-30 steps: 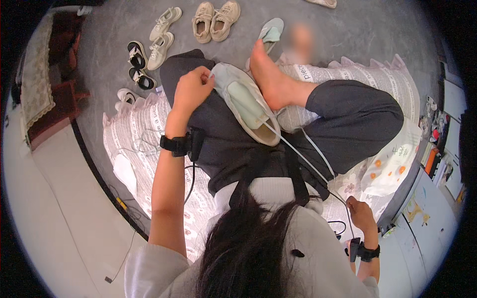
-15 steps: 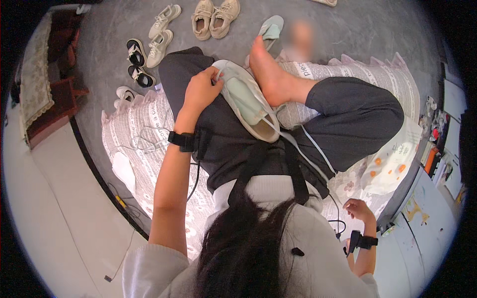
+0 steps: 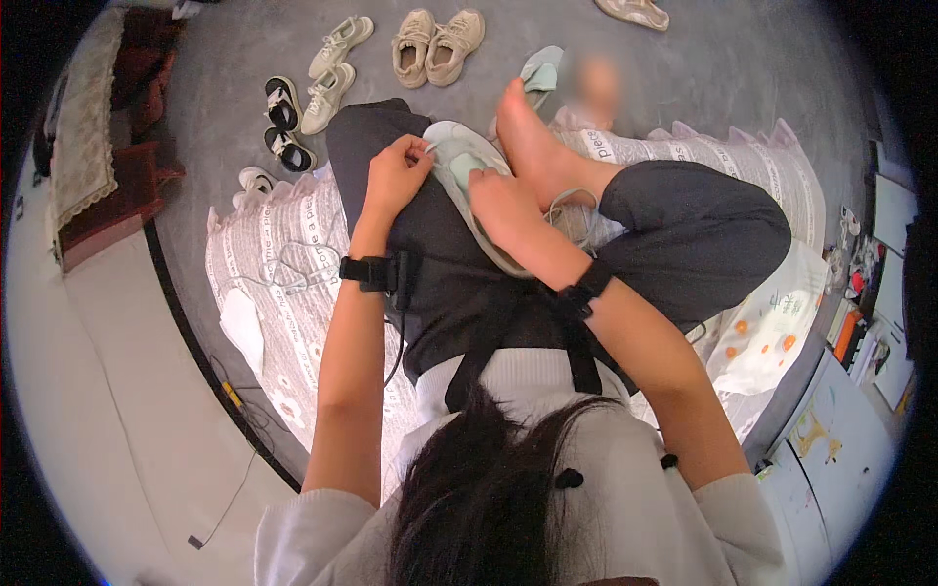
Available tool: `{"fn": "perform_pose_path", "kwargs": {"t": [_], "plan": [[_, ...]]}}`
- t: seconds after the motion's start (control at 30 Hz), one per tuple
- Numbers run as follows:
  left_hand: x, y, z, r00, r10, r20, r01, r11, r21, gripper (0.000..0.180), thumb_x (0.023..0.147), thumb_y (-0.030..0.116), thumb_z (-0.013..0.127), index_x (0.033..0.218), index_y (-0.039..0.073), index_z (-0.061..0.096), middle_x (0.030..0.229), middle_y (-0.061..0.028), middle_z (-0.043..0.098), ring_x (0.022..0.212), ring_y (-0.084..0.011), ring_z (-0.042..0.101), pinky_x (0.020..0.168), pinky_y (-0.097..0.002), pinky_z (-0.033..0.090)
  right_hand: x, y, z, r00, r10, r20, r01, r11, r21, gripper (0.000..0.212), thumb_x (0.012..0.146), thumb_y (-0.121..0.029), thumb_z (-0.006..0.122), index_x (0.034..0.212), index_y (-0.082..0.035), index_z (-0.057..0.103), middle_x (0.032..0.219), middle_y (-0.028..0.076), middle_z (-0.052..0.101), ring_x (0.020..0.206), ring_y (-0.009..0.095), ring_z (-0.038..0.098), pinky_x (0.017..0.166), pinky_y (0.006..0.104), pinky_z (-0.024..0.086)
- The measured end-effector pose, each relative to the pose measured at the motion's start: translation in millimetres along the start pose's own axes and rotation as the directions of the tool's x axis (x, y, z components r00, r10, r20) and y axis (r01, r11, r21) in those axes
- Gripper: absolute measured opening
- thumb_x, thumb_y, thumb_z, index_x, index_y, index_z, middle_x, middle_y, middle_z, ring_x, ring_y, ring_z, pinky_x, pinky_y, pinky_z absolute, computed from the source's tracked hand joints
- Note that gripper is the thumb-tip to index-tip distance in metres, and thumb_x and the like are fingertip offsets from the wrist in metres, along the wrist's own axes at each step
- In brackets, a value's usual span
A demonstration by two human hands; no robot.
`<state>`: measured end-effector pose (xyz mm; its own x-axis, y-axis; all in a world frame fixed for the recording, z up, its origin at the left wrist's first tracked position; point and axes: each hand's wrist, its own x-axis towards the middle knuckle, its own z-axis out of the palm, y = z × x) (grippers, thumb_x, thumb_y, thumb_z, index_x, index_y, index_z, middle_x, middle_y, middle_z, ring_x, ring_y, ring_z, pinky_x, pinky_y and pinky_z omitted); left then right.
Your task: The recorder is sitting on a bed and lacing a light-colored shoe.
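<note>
A pale sneaker (image 3: 452,139) with a mint-green tongue (image 3: 463,168) lies across my lap, its toe pointing away. My left hand (image 3: 396,176) pinches the sneaker's left edge near the toe, thumb and fingers together. Over the sneaker's opening, my right hand (image 3: 503,205) is closed with its fingertips at the tongue; whatever they grip is hidden. Part of a light lace (image 3: 559,202) loops out beside my right wrist, against my bare foot (image 3: 537,146). A matching mint-green shoe (image 3: 540,73) rests on the floor beyond the foot.
I sit on a printed, ruffled mat (image 3: 283,234). Beige sneakers (image 3: 454,47), white shoes (image 3: 329,95) and black-and-white shoes (image 3: 283,105) stand on the grey floor ahead. White cabinets (image 3: 831,430) line the right; a dark red chair (image 3: 117,200) is at left.
My right hand has come from far out at the lower right up to the sneaker. The long lace stretched toward it no longer shows. My left hand stays at the sneaker's edge.
</note>
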<state>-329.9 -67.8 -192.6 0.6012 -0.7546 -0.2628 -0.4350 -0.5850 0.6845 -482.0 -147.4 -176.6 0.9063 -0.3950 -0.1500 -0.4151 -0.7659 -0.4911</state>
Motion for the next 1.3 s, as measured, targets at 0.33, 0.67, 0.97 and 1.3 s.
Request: {"fn": "perform_pose_path", "kwargs": {"t": [0.33,0.67,0.97,1.3], "plan": [[0,7,0,1.000,-0.018,-0.004,0.017,0.998,-0.053,0.019,0.071,0.018,0.060,0.085,0.005,0.058,0.065,-0.0013,0.056,0.059,-0.0072,0.049,0.057,-0.0217,0.041,-5,-3,8,0.997,0.009,0.077,0.000,0.994,-0.111,0.013,0.072,-0.008,0.045,0.081,0.001,0.049,0.064,0.014,0.057,0.056,0.027,0.059,0.046,0.0345,0.046],[5,-3,4,0.999,-0.004,0.049,0.008,0.996,-0.086,0.018,0.071,0.017,0.061,0.082,0.003,0.057,0.068,-0.0021,0.058,0.062,-0.0082,0.051,0.058,-0.0218,0.041,-23,2,-7,0.986,0.001,0.168,0.006,0.999,-0.039,0.015,0.074,-0.010,0.043,0.078,0.000,0.053,0.064,0.016,0.058,0.060,0.029,0.059,0.051,0.0376,0.047],[6,5,6,0.990,0.020,0.142,-0.033,0.995,0.092,0.019,0.069,0.022,0.060,0.084,0.009,0.060,0.074,-0.0045,0.061,0.064,-0.0159,0.056,0.060,-0.0278,0.044,-59,18,-33,0.964,0.022,0.263,-0.013,0.999,-0.037,0.016,0.074,-0.011,0.044,0.082,-0.001,0.053,0.063,0.016,0.058,0.058,0.029,0.059,0.050,0.0382,0.047],[-6,21,9,0.990,0.090,0.106,-0.101,0.989,0.105,0.017,0.069,0.019,0.058,0.085,0.013,0.060,0.072,-0.0037,0.057,0.064,-0.0192,0.056,0.058,-0.0300,0.044,-62,6,-36,0.909,-0.101,0.404,0.086,0.995,0.055,0.015,0.074,-0.016,0.050,0.080,-0.002,0.049,0.057,0.015,0.054,0.056,0.032,0.056,0.051,0.0421,0.044]]}}
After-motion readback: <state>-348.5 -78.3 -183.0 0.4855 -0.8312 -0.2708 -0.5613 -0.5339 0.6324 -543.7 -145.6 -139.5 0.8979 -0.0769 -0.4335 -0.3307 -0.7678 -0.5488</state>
